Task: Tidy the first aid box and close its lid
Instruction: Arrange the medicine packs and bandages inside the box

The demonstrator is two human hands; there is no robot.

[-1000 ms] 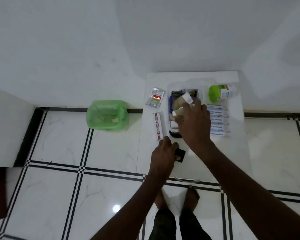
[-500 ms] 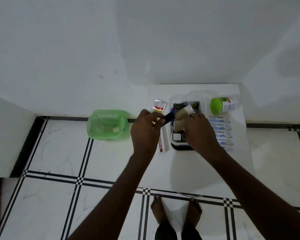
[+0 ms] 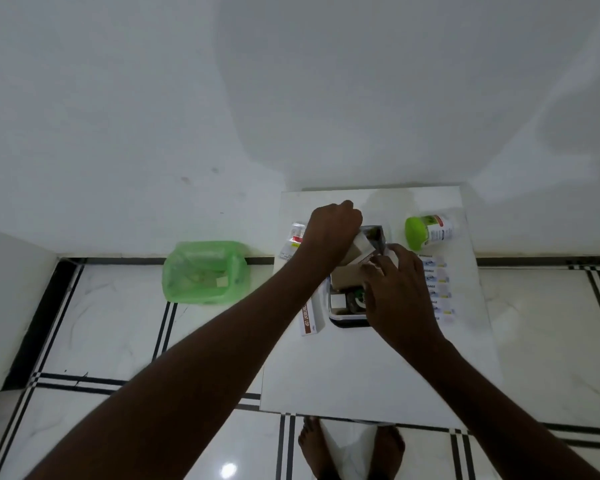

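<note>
The first aid box (image 3: 343,320), a small open box with a dark rim, stands on a white table (image 3: 354,372). Inside it I see a white square item (image 3: 337,301) and a dark round one (image 3: 355,299). My right hand (image 3: 399,296) reaches over the box, its fingers gripping a beige carton (image 3: 359,249) that tilts up out of it. My left hand (image 3: 333,230) is curled shut over the box's far left end, beside a dark packet (image 3: 374,235). Whatever it holds is hidden.
A white and red ointment carton (image 3: 311,317) lies left of the box, with a small sachet (image 3: 294,237) behind it. On the right lie a green-capped bottle (image 3: 426,232) and several bandage strips (image 3: 439,289). A green-lined bin (image 3: 205,271) and my bare feet (image 3: 326,452) are on the floor.
My left hand picked a small black item off the table's front and carried it up to the box's far end. My right hand stayed on the beige carton over the box.
</note>
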